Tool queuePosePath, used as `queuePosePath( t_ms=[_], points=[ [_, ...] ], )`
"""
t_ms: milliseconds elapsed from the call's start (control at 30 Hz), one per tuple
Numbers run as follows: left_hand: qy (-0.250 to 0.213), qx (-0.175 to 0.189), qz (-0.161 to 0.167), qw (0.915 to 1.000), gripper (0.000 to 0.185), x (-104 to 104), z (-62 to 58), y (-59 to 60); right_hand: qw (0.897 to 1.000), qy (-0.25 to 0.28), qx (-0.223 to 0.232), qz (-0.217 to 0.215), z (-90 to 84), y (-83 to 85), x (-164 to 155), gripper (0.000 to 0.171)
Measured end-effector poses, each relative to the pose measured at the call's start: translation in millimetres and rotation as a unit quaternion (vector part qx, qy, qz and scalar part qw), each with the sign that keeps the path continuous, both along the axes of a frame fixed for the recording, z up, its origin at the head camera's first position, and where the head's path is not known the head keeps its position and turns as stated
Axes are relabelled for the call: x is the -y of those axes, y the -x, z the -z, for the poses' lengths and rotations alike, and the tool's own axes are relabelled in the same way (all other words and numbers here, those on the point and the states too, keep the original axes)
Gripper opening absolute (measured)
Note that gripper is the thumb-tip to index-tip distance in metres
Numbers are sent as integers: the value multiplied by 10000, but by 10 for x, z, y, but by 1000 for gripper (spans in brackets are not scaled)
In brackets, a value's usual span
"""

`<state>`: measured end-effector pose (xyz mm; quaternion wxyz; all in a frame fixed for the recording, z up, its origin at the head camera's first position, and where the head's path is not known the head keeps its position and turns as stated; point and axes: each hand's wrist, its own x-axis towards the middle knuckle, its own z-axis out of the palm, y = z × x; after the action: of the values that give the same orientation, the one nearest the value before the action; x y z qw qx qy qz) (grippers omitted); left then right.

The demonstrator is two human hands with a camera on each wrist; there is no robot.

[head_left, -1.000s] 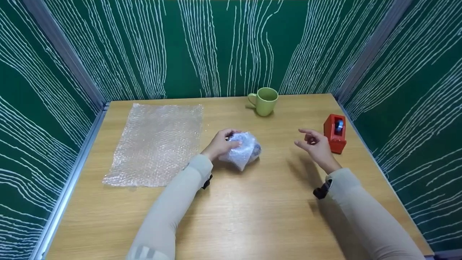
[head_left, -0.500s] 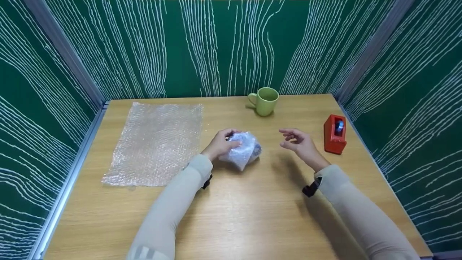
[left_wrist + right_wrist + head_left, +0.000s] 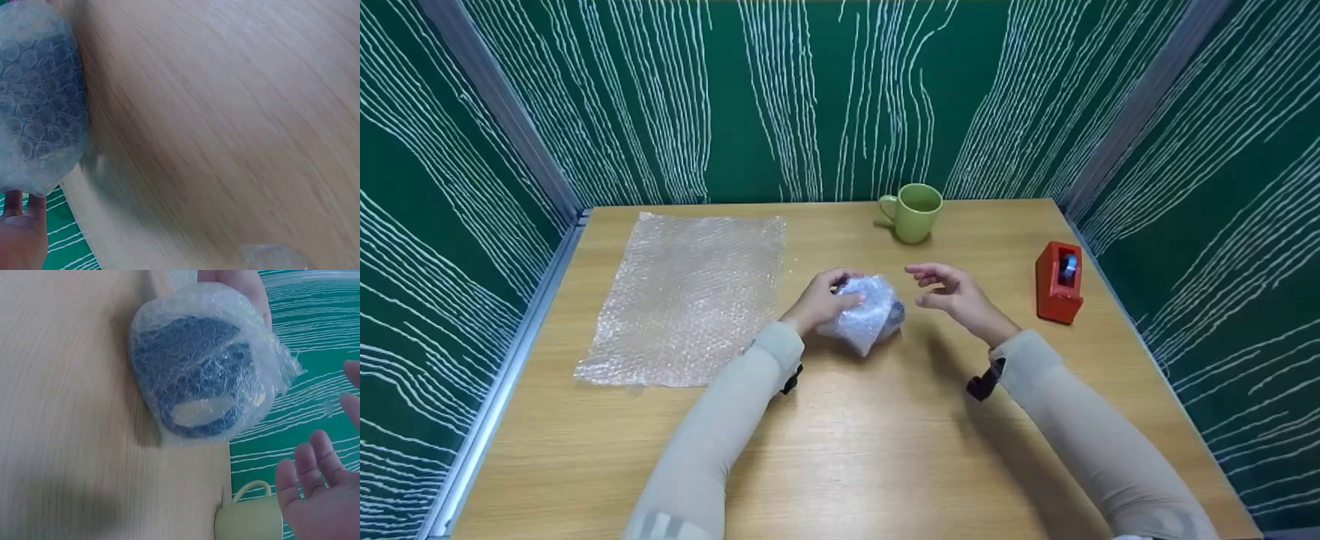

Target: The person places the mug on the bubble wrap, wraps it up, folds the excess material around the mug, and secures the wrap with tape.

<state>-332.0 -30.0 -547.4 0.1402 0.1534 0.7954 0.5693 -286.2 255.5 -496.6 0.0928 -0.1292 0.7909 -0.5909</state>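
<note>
A bubble-wrapped bundle (image 3: 867, 313) stands mid-table. Through its wrap in the right wrist view shows a dark blue mug (image 3: 191, 354) with a loop handle. My left hand (image 3: 819, 304) grips the bundle from the left, thumb on the wrap; some of its fingers are hidden behind. A loose corner of wrap points toward the front edge. Just right of the bundle, my right hand (image 3: 960, 300) hovers apart from it, fingers loosely bent and thumb spread from the index finger. Near that fingertip is a small clear scrap (image 3: 332, 405), seemingly tape; its contact is unclear.
A flat sheet of bubble wrap (image 3: 690, 300) covers the table's left side. Toward the back edge stands a green mug (image 3: 917, 215), handle to the left. The red tape dispenser (image 3: 1058, 285) sits near the right edge. Green walls (image 3: 757, 97) enclose the back and sides.
My right hand has moved left, from beside the tape dispenser to close by the wrapped mug. The left hand keeps its grip and the bundle stays in place.
</note>
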Motion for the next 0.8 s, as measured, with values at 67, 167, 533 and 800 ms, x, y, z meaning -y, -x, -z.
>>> queuePosePath(
  t_ms=[67,167,533,800],
  points=[
    [25,-9,3,10000,47,2,0,-2,10000,35,49,-74,14,16,41,54],
    [35,-33,13,10000,49,4,-1,-5,9997,172,72,-161,39,38,105,53],
    [26,12,-76,10000,44,-2,29,10,9995,154,204,-188,76,100,311,40],
    [-201,-37,14,9998,46,-11,20,-6,9971,549,388,-370,104,163,423,41]
  ],
)
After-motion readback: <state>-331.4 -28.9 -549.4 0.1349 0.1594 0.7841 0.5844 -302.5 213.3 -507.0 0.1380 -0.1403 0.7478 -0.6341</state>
